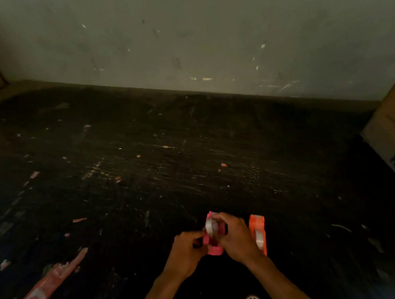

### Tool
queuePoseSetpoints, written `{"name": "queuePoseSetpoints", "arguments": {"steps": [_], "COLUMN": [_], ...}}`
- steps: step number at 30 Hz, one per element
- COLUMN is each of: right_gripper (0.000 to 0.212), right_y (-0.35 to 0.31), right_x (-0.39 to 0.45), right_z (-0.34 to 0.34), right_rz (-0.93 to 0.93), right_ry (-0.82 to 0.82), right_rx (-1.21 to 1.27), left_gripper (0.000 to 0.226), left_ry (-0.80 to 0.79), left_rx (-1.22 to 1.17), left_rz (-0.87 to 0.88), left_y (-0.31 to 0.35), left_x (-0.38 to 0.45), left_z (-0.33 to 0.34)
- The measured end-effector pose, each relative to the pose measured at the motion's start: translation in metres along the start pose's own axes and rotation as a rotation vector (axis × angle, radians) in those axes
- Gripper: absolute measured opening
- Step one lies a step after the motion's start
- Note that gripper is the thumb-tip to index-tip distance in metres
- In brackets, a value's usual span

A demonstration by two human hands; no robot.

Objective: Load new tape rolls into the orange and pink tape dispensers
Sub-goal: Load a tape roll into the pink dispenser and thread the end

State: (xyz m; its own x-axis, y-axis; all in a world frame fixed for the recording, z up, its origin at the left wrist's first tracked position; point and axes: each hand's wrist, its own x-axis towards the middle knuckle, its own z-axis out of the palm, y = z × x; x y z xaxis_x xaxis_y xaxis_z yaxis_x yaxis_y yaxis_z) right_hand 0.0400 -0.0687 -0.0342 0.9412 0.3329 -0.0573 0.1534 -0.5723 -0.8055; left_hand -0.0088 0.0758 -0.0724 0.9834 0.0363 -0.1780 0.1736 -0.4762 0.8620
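Both hands meet near the front of the dark desk (145, 166), where my left hand (186, 254) grips the pink dispenser (214, 249) and my right hand (236, 238) pinches a white tape roll (211, 227) over it, the orange dispenser (257, 234) standing just right.

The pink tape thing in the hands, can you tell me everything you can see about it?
The pink tape dispenser looks like bright, smooth plastic. It is held just above the dark, scuffed table, near its front edge, between both hands. The left hand grips its left side; the right hand covers its right side and top. A whitish tape roll sits at its upper part, under the right hand's fingers. The orange dispenser stands close beside it, to the right. Much of the pink body is hidden.
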Motion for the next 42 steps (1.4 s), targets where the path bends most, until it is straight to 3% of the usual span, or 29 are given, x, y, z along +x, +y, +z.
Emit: {"name": "queuePoseSetpoints", "arguments": {"steps": [6, 12, 15, 19, 23, 30, 34, 42], "right_gripper": [0.020, 0.025, 0.027, 0.011, 0.012, 0.005, 0.008, 0.013], "right_y": [0.014, 0.015, 0.014, 0.018, 0.022, 0.024, 0.022, 0.025], "right_x": [-0.013, -0.004, 0.000, 0.004, 0.011, 0.024, 0.032, 0.069], "right_z": [0.003, 0.001, -0.001, -0.009, -0.012, -0.016, -0.021, -0.026], "right_rz": [0.000, -0.029, -0.040, -0.042, -0.114, -0.169, -0.165, -0.043], "right_ry": [0.031, 0.029, -0.021, -0.078, -0.038, -0.053, -0.011, -0.013], "right_rx": [0.078, -0.287, -0.343, -0.232, -0.249, -0.287, -0.286, -0.224], "left_gripper": [0.036, 0.038, 0.030, 0.030, 0.034, 0.052, 0.044, 0.036], "left_ry": [0.010, 0.051, 0.074, 0.055, -0.002, -0.047, -0.004, -0.022], "left_rx": [0.010, 0.020, 0.116, 0.202, 0.319, 0.565, 0.754, 0.818], "left_rz": [0.027, 0.036, 0.172, 0.267, 0.251, 0.513, 0.673, 0.688], "left_y": [-0.005, -0.006, -0.010, -0.009, -0.007, -0.006, -0.008, -0.006], "left_x": [0.001, 0.002, 0.003, 0.004, 0.006, 0.009, 0.011, 0.013], "left_z": [0.000, 0.000, 0.000, -0.003, -0.008, -0.011, -0.014, -0.017]}}
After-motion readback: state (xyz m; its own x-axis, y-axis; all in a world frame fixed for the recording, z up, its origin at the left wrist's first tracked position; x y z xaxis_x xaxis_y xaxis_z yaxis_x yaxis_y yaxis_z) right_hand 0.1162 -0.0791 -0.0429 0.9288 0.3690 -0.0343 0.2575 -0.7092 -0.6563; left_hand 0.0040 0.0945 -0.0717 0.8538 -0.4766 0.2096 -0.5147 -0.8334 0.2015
